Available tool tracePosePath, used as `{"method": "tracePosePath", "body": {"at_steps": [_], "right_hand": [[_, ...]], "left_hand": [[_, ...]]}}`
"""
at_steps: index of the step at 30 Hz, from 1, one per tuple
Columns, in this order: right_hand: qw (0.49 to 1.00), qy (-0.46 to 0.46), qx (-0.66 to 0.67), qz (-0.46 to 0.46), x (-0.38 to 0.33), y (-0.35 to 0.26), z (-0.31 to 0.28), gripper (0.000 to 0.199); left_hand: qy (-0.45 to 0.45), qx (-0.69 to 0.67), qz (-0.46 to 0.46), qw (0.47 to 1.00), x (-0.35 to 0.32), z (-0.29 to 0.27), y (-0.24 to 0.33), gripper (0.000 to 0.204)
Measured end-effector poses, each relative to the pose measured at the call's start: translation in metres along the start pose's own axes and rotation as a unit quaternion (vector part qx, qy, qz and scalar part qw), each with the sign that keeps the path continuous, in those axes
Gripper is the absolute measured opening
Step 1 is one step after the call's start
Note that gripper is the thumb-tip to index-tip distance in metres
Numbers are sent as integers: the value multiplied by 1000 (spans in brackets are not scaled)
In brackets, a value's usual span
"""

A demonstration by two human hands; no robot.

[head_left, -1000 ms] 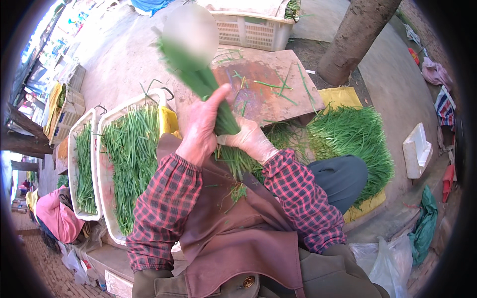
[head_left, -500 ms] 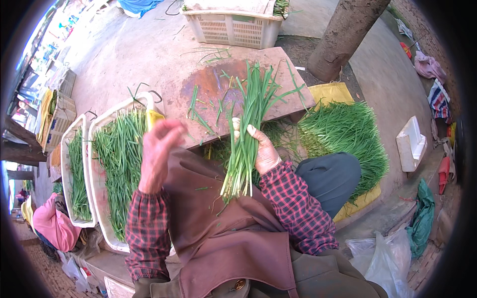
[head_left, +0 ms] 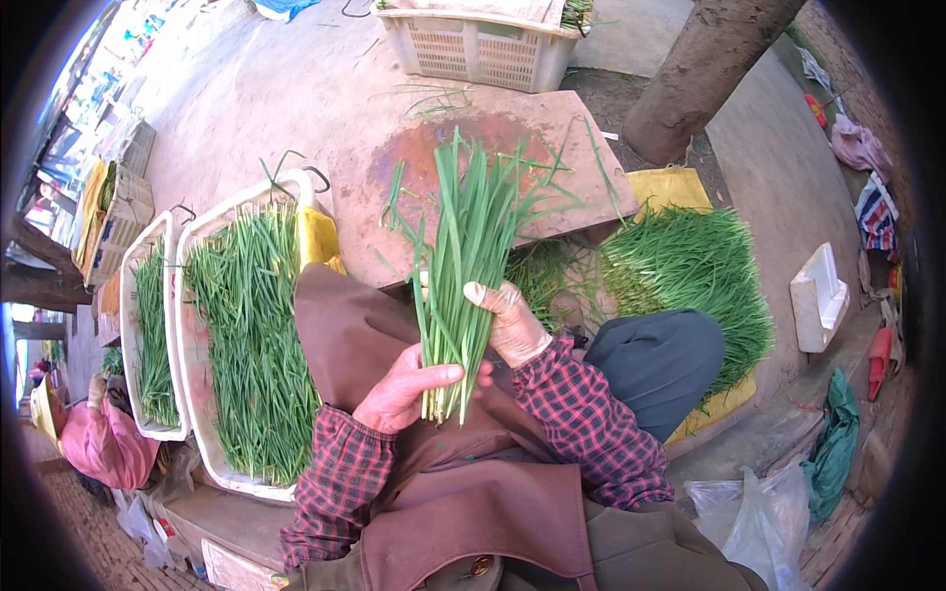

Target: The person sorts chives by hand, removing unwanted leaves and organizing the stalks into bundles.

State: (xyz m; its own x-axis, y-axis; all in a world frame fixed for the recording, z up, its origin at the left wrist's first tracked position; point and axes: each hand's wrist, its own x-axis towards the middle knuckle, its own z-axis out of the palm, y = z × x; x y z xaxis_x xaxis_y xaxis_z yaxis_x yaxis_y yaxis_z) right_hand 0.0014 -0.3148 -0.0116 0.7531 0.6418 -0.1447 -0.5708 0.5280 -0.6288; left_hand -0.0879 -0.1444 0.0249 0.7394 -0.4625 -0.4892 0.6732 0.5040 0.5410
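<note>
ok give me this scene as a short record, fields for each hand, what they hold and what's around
left hand: grips the pale root end of the bunch
right hand: closed round the bunch higher up
bunch of green chives: upright, tips fanning over the board
wooden board: ahead, stray leaves on it
white trays: to the left, filled with chives
loose chive pile: to the right, on yellow sheet

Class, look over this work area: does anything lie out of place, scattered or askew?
Yes. Loose green blades lie scattered singly across the reddish-brown board, pointing in different directions, apart from the bunch of chives that the left hand and right hand hold. The chives in the white tray lie roughly parallel.
</note>
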Motion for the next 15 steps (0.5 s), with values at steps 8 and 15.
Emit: {"method": "tracePosePath", "body": {"at_steps": [8,15], "right_hand": [[999,43,11,8,-2,5,5,40],[962,257,-93,26,-36,18,-25,33]], "left_hand": [[-24,-105,18,994,10,-12,-25,45],[76,-22,49,996,17,-9,-19,31]]}}
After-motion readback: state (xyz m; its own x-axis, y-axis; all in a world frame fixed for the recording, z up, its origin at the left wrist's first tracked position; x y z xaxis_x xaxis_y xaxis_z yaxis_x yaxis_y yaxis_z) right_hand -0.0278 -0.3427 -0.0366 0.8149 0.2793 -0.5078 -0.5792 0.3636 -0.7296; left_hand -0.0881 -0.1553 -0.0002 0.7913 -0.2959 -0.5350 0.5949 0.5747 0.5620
